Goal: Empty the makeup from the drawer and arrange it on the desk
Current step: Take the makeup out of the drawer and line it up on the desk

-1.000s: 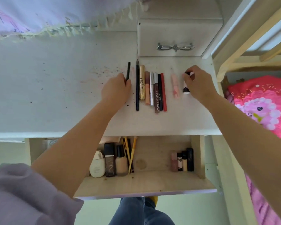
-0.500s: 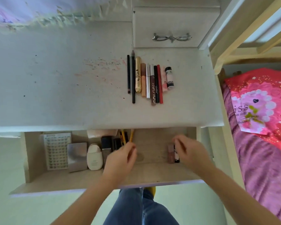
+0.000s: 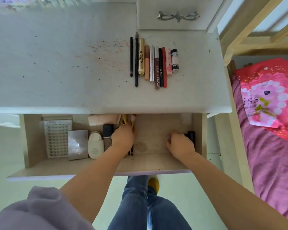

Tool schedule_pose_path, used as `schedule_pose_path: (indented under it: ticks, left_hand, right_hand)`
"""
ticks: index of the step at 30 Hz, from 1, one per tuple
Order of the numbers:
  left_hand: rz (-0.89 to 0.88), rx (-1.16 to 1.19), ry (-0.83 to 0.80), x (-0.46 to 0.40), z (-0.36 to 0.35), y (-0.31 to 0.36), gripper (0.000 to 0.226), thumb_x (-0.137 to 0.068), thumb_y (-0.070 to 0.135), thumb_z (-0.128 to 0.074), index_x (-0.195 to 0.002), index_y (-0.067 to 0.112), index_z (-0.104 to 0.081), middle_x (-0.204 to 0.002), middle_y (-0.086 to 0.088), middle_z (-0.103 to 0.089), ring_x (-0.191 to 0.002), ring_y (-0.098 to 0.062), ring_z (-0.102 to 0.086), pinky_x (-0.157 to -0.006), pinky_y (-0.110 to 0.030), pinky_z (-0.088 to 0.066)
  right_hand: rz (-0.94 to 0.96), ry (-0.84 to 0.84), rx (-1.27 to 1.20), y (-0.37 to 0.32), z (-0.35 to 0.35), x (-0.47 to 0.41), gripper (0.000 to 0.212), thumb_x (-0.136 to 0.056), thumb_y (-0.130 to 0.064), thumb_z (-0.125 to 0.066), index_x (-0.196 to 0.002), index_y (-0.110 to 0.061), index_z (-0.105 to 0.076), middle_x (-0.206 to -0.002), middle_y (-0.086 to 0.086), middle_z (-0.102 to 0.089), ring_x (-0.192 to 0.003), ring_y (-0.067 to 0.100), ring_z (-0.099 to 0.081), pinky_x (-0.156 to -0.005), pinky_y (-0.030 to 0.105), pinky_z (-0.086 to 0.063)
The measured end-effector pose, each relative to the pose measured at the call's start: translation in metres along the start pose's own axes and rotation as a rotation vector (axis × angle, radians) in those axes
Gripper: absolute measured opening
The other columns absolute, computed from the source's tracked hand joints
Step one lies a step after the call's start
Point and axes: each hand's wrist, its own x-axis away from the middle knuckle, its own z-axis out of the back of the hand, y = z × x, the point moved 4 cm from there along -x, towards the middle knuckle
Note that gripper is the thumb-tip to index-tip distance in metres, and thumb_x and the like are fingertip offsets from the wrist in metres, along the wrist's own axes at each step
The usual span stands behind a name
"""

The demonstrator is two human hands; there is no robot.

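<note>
— Where is the makeup sitting?
— A row of pencils and tubes (image 3: 154,63) is lying side by side on the white desk (image 3: 56,80); more is waiting in the open drawer (image 3: 156,161) below.
— And the hands?
— The left hand (image 3: 123,138) is curling around gold-handled brushes (image 3: 125,121); the right hand (image 3: 179,143) is closing over small tubes, a black one (image 3: 191,136) showing beside it.

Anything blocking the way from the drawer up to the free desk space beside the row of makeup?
Nothing visible does. Both the left hand and right hand are down in the open drawer. The desk is bare to the left of the makeup row, and nothing lies between drawer and desk edge.
</note>
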Motion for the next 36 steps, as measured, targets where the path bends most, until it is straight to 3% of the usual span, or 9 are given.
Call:
schedule_pose_path:
  ticks: [5, 9, 14, 17, 21, 28, 30, 33, 36]
  left_hand:
    - [-0.052, 0.166, 0.014, 0.031, 0.014, -0.013, 0.028, -0.099, 0.036, -0.038, -0.105, 0.012, -0.052, -0.084, -0.007, -0.064, -0.073, -0.023, -0.062, -0.063, -0.036, -0.052]
    - [-0.296, 0.312, 0.097, 0.064, 0.053, -0.018, 0.018, -0.095, 0.042, -0.038, -0.086, 0.028, -0.045, -0.066, 0.011, -0.054, -0.056, -0.004, -0.054, -0.050, -0.015, -0.041]
    - [-0.377, 0.590, 0.400, 0.049, 0.150, -0.002, 0.024, -0.090, 0.050, -0.032, -0.076, 0.034, -0.042, -0.057, 0.009, -0.048, -0.047, -0.005, -0.049, -0.043, -0.015, -0.040]
    - [-0.289, 0.415, 0.448, -0.005, 0.192, 0.014, 0.031, -0.097, 0.042, -0.036, -0.074, 0.023, -0.044, -0.058, 0.003, -0.048, -0.048, -0.011, -0.046, -0.046, -0.024, -0.037]
    - [-0.129, 0.119, 0.406, -0.071, 0.212, 0.024, 0.039, -0.097, 0.045, -0.033, -0.078, 0.016, -0.049, -0.061, 0.002, -0.048, -0.054, -0.017, -0.048, -0.048, -0.027, -0.031]
    - [-0.058, -0.085, 0.454, -0.096, 0.203, 0.025, 0.044, -0.095, 0.052, -0.030, -0.084, 0.012, -0.044, -0.060, 0.000, -0.043, -0.055, -0.024, -0.045, -0.049, -0.027, -0.028]
    - [-0.044, 0.001, 0.484, -0.087, 0.205, 0.021, 0.045, -0.095, 0.055, -0.029, -0.085, 0.013, -0.042, -0.061, 0.001, -0.045, -0.055, -0.023, -0.046, -0.050, -0.028, -0.032]
    - [-0.200, 0.181, 0.630, -0.050, 0.202, 0.012, 0.027, -0.095, 0.043, -0.035, -0.082, 0.020, -0.040, -0.057, 0.010, -0.041, -0.046, -0.010, -0.040, -0.045, -0.022, -0.025]
    - [-0.433, 0.317, 0.551, 0.014, 0.158, 0.005, 0.015, -0.093, 0.032, -0.040, -0.079, 0.027, -0.042, -0.053, 0.015, -0.039, -0.042, 0.001, -0.039, -0.042, -0.013, -0.026]
  right_hand:
    - [0.065, -0.040, 0.123, 0.003, -0.007, 0.015, 0.034, -0.101, -0.039, -0.032, -0.119, -0.015, -0.048, -0.118, 0.006, -0.055, -0.085, 0.022, -0.063, -0.059, 0.027, -0.041]
    - [0.235, 0.060, -0.073, -0.016, 0.031, 0.027, 0.030, -0.098, -0.043, -0.038, -0.111, -0.020, -0.052, -0.107, 0.000, -0.056, -0.077, 0.012, -0.059, -0.061, 0.021, -0.043]
    - [0.389, 0.422, -0.502, -0.039, 0.139, 0.038, 0.016, -0.089, -0.044, -0.049, -0.092, -0.029, -0.052, -0.085, -0.015, -0.057, -0.064, 0.000, -0.053, -0.058, 0.011, -0.041]
    - [0.181, 0.561, -0.564, -0.028, 0.204, 0.002, 0.019, -0.089, -0.042, -0.051, -0.090, -0.024, -0.056, -0.088, -0.010, -0.062, -0.067, 0.002, -0.054, -0.063, 0.016, -0.037]
    - [-0.052, 0.497, -0.396, -0.013, 0.249, -0.059, 0.027, -0.091, -0.038, -0.048, -0.091, -0.012, -0.055, -0.087, 0.004, -0.061, -0.080, 0.024, -0.058, -0.068, 0.030, -0.040]
    - [-0.126, 0.480, -0.261, -0.020, 0.242, -0.087, 0.044, -0.094, -0.049, -0.041, -0.104, -0.008, -0.055, -0.095, 0.010, -0.062, -0.082, 0.028, -0.056, -0.070, 0.033, -0.042]
    - [-0.067, 0.544, -0.320, -0.016, 0.241, -0.069, 0.047, -0.093, -0.054, -0.040, -0.110, -0.013, -0.053, -0.095, 0.001, -0.060, -0.083, 0.018, -0.056, -0.072, 0.029, -0.042]
    - [0.260, 0.729, -0.495, -0.018, 0.224, -0.013, 0.031, -0.096, -0.043, -0.039, -0.095, -0.019, -0.057, -0.070, -0.015, -0.050, -0.062, -0.003, -0.051, -0.059, 0.005, -0.035]
    - [0.478, 0.511, -0.457, -0.019, 0.148, 0.040, 0.012, -0.093, -0.029, -0.043, -0.089, -0.026, -0.055, -0.056, -0.015, -0.044, -0.050, 0.003, -0.045, -0.049, 0.006, -0.031]
